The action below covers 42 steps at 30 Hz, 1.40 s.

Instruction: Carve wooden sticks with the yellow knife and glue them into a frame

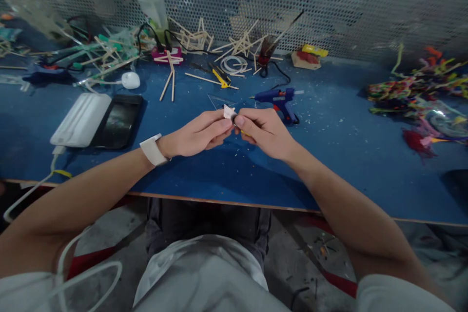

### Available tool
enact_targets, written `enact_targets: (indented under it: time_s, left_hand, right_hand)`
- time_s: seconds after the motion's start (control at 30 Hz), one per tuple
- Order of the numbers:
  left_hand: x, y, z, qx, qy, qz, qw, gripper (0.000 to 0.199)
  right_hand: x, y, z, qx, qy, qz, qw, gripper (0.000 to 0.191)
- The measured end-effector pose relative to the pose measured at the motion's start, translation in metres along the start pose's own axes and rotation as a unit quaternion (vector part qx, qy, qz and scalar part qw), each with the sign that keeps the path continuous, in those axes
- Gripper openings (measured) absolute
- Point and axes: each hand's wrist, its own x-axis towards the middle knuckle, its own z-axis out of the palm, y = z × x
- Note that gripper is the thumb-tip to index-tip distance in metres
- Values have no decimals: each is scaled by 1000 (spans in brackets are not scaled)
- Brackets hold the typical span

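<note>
Above the blue table (347, 156), my two hands meet fingertip to fingertip. My left hand (201, 134), with a white band on its wrist, is closed in a pinch on a small white piece (229, 112) with an angular edge. Closed beside it, my right hand (266, 131) grips a small tool with dark and yellow parts (245, 132); the fingers cover most of it, so its kind is unclear. Just behind the right hand lies a blue hot glue gun (276, 98). A clear set square (218, 102) lies partly behind the fingers.
A yellow and black utility knife (221, 77), wooden sticks (171, 78) and a coil of clear tubing (234, 64) lie farther back. At left are a white power bank (81, 119) and a black phone (119, 122). Colourful pipe cleaners (417, 87) pile up at right. A perforated metal panel (347, 9) stands behind.
</note>
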Motion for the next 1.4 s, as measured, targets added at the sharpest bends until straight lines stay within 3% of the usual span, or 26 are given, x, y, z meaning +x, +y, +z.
enact_targets:
  time_s: [0.2, 0.5, 0.7, 0.87, 1.17, 1.4]
  left_hand:
    - [1, 2, 2, 22, 2, 24, 999, 55]
    - [3, -2, 9, 37, 71, 30, 996, 61]
    - [2, 0, 6, -55, 13, 7, 998, 51]
    - [2, -4, 2, -16, -6, 13, 1000, 42]
    - [0, -2, -2, 54, -5, 9, 998, 50]
    - [1, -3, -1, 41, 0, 13, 999, 45]
  right_hand:
    - [-1, 0, 2, 18, 16, 7, 1000, 60]
    - [-1, -4, 12, 4, 75, 9, 997, 60]
    - [-1, 4, 4, -60, 38, -46, 996, 61]
    - [0, 5, 1, -69, 12, -62, 996, 57]
    - [-2, 3, 3, -72, 9, -55, 996, 57]
    - [-1, 6, 4, -44, 22, -51, 997, 55]
